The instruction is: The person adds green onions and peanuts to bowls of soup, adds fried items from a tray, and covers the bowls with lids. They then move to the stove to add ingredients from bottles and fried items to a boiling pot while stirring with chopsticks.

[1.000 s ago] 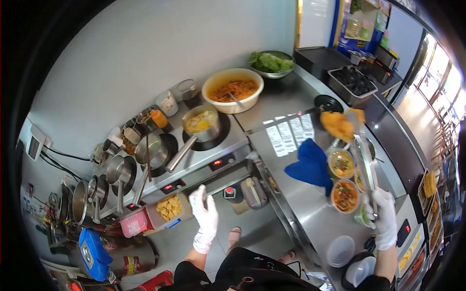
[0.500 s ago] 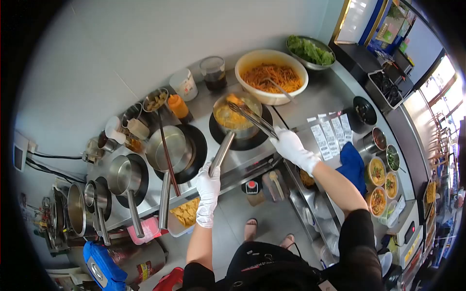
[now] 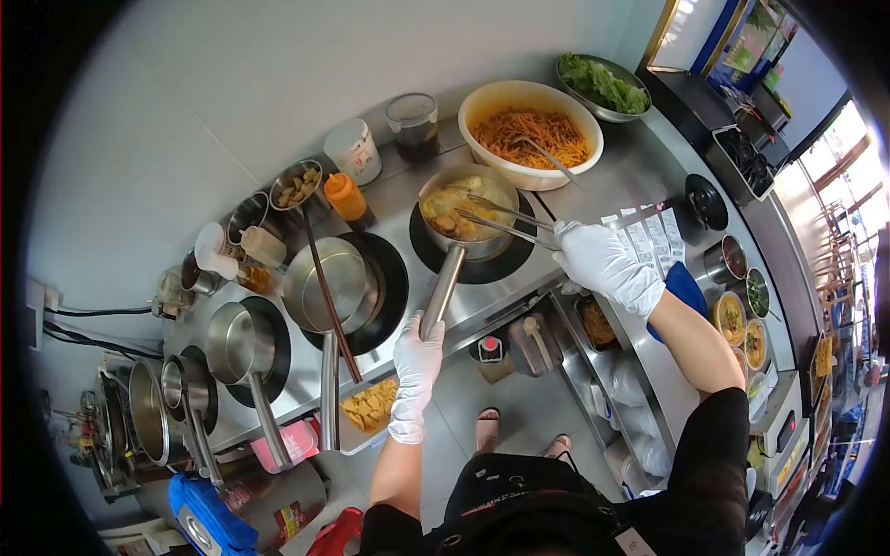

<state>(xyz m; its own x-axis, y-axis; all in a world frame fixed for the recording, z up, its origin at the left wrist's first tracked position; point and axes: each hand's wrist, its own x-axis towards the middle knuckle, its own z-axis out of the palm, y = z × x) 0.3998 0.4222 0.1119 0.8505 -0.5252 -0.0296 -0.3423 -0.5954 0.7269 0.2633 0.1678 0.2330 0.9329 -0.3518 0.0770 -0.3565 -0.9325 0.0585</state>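
My left hand (image 3: 419, 371), in a white glove, is wrapped round the metal handle of a saucepan (image 3: 443, 289) on a round black burner. Yellow broth with orange-brown pieces fills the pan. From the right, my gloved right hand (image 3: 607, 264) grips metal tongs (image 3: 519, 225). Their two arms are spread apart, with the tips in the broth. A white bowl of orange shredded food (image 3: 593, 159) with a utensil in it stands behind the pan.
To the left are an empty pot (image 3: 324, 278) with chopsticks across it and smaller saucepans (image 3: 241, 341). An orange squeeze bottle (image 3: 345, 196) stands behind. At right lie paper slips (image 3: 652, 237), a blue cloth (image 3: 684, 289) and food bowls (image 3: 730, 320).
The tongs have opened wider, and the orange piece at their tips is now down in the broth. My right hand appears further right and higher; the view has shifted slightly.
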